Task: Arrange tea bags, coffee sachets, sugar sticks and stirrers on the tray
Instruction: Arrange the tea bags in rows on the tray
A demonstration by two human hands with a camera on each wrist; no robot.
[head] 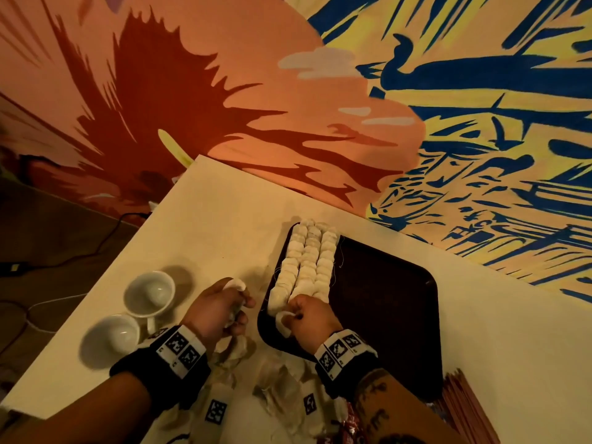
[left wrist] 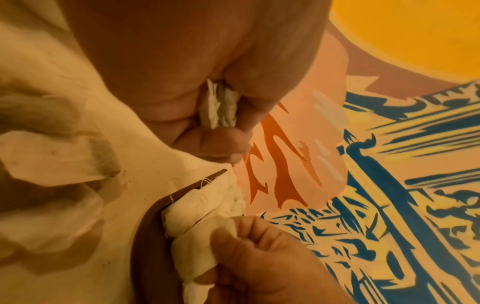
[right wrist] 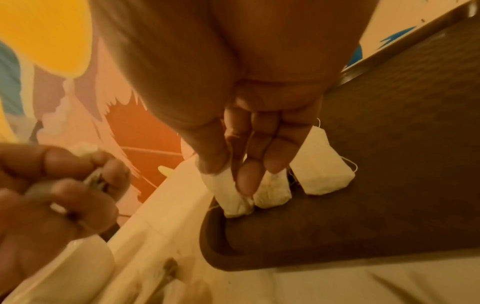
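Left hand off the tray's left edge, clutching spare tea bags; right hand pinching one tea bag down at the near end of the left row. Mid tea-bag step: three tidy pale rows along the dark tray's left side. Next, probably release and take another from the left.

The pale cream tabletop carries a dark brown rectangular plastic tray near the wall, two white ceramic cups lying on their sides at its left edge, and loose white paper tea bags scattered along the near edge.
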